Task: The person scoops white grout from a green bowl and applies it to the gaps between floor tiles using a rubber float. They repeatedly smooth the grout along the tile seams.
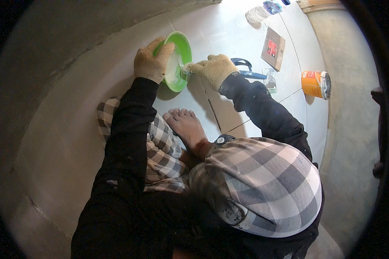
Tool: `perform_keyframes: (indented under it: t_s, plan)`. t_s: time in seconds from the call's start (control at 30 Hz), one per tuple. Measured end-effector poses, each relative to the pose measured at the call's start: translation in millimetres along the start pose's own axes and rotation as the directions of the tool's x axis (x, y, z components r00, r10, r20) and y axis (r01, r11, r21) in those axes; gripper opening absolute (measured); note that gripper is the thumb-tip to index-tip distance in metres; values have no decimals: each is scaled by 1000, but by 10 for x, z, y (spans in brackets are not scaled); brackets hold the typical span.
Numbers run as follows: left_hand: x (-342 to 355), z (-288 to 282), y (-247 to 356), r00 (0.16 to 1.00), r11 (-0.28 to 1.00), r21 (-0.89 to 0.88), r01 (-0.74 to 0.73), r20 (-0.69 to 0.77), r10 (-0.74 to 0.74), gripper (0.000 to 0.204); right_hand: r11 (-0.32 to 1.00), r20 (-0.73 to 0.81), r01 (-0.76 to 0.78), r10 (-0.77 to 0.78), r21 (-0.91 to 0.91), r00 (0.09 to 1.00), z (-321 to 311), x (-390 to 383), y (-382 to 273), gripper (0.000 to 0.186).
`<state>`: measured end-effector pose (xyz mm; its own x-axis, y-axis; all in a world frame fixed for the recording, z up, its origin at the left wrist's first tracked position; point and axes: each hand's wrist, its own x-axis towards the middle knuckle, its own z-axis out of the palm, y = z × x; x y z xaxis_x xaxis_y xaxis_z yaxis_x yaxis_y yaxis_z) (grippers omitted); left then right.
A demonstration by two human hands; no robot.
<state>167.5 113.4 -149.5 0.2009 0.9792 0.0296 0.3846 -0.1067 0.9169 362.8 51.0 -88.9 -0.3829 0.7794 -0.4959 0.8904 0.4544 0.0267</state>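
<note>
My left hand (150,60), in a cream knitted glove, is closed round the left rim of a green plastic bowl (187,45). The bowl is tilted, and white, wet-looking paste (173,69) coats its inside. At the bowl's right rim is my right hand (212,71), gloved the same way. Its fingers are closed on a small whitish piece (186,67) that reaches into the bowl; its kind I cannot make out. Just right of that hand lies a tool with a dark blue looped handle (243,63), partly hidden by my wrist.
Farther right on the tiled floor (240,114) lie a flat brown-grey rectangular piece with a red label (271,48) and a small glassy rectangle (270,81). An orange tub (313,84) stands near the right wall (350,86). A clear plastic bottle (273,7) lies at the back. My bare foot (186,129) is below the bowl.
</note>
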Motion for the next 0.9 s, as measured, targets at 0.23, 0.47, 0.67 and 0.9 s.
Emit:
perform_keyframes:
  t_s: [0.23,0.47,0.67,0.9]
  plan:
    - [-71,109,-143,996,994,102,-36,-80,45,48,829,113,-70,8,554,994,-88,-100,12,33]
    - [-74,38,-216,989,991,15,-134,-56,134,47,996,-264,-69,79,48,961,-228,296,78,32]
    - [-80,61,-258,981,985,15,-173,-81,174,44,998,-39,25,-22,59,999,-95,382,-154,37]
    - [-149,77,-291,981,986,-21,-167,-108,164,46,564,81,8,-133,825,988,74,321,147,40]
